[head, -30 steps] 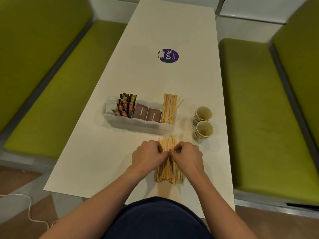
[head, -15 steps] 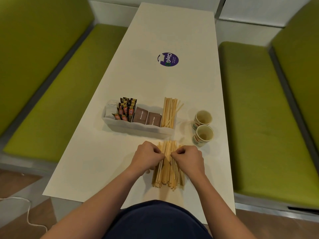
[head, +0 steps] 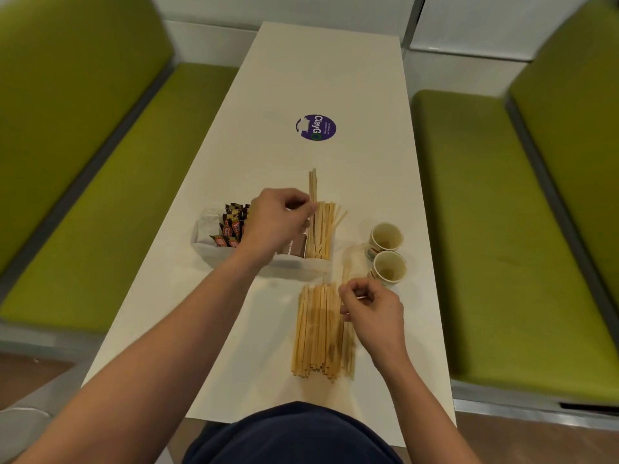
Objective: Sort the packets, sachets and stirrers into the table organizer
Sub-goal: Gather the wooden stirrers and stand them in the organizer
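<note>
While the loose wooden stirrers (head: 315,333) lie at six o'clock on the table (head: 335,78), the right hand (head: 371,313) pinches a blurred few at their three o'clock edge. At twelve o'clock the left hand (head: 278,222), wrist bent forward, pinches a held bunch (head: 313,185) over the white organizer (head: 294,264); it is best lowered end-first, parallel with the stirrers already filed in the right compartment.

A long white table (head: 321,78) runs down the middle of a booth, a round purple sticker (head: 315,127) on its top. Padded olive-green benches flank it, one on the left (head: 117,195) and one on the right (head: 502,246), with grey trim. White wall panels (head: 469,25) close the far end, and brown wood floor (head: 30,376) shows below.
</note>
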A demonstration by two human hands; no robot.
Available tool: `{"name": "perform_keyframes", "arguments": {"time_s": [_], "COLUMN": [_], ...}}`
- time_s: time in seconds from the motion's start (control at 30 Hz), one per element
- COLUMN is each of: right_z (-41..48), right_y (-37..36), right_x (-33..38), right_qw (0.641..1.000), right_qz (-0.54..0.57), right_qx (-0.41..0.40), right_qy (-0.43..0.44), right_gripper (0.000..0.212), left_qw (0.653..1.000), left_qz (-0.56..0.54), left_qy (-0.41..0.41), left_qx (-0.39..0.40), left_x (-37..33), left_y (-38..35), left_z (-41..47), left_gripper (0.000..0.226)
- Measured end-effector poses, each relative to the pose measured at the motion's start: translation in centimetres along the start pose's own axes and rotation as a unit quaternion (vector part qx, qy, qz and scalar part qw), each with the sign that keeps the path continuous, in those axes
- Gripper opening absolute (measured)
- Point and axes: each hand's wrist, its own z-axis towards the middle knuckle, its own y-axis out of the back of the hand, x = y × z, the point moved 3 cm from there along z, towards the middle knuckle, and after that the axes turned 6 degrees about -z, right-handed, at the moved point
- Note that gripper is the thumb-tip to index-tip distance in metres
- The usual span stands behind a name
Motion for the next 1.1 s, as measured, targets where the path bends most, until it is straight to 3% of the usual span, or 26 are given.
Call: {"name": "perform_keyframes", "arguments": {"time_s": [0.3, 0.43, 0.53, 0.83, 1.0, 1.1], "right_z": [3.5, 6.6, 8.8, 10.8, 10.3, 9.9], "right_y": [1.1, 0.4, -0.7, -3.4, -3.2, -3.5], "right_x": [4.6, 6.5, 7.0, 5.7, 5.5, 5.1], "right_qw": [0.989, 0.984, 0.986, 0.987, 0.978, 0.984], "right_qz": [0.054, 0.044, 0.020, -0.138, -0.171, -0.150], "right_qx": [-0.098, -0.126, -0.119, -0.050, -0.090, -0.091], "right_qy": [0.097, 0.118, 0.112, 0.068, 0.078, 0.040], "right_gripper": [0.003, 0.007, 0.007, 0.015, 0.011, 0.030], "left_qw": [0.985, 0.975, 0.970, 0.964, 0.954, 0.949], "left_qz": [0.174, 0.221, 0.241, 0.259, 0.289, 0.310], "left_qy": [-0.013, -0.014, -0.020, -0.060, -0.060, -0.042], "left_qx": [-0.010, 0.000, 0.005, -0.019, -0.058, -0.036], "left_x": [4.0, 5.4, 5.3, 5.5, 5.3, 5.3], "left_y": [-3.7, -4.1, -4.2, -3.5, -2.5, -2.4], "left_z": [2.6, 2.3, 2.1, 2.0, 2.5, 2.9], "left_gripper": [0.020, 0.011, 0.007, 0.033, 0.042, 0.051]}}
